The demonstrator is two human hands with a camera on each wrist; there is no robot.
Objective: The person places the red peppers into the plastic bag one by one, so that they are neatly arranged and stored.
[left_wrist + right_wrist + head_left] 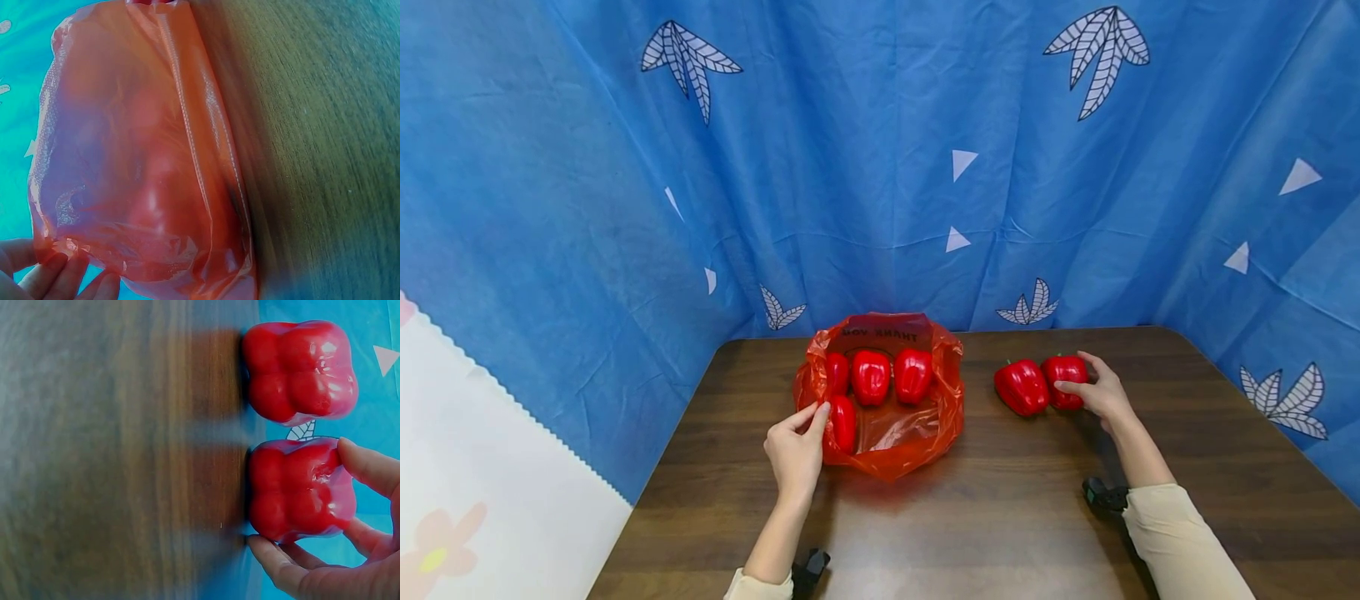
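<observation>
A red plastic bag [955, 408] stands wide-mouthed on the table, with several red bell peppers [871, 377] inside. My left hand [796, 450] pinches the bag's left rim between thumb and fingers. The left wrist view shows the bag's translucent side [150, 162], the peppers blurred behind it. To the right of the bag, two more bell peppers lie side by side. Around the right-hand bell pepper [303, 490] my right hand [1103, 390] has its thumb on one side and fingers on the other. The other loose bell pepper [1022, 387] sits just left of it, untouched.
The brown wooden table [1000, 517] runs beneath everything. A blue curtain [887, 167] with white leaf prints hangs behind its far edge and along the sides. A white cloth [490, 467] with a flower print hangs at the lower left.
</observation>
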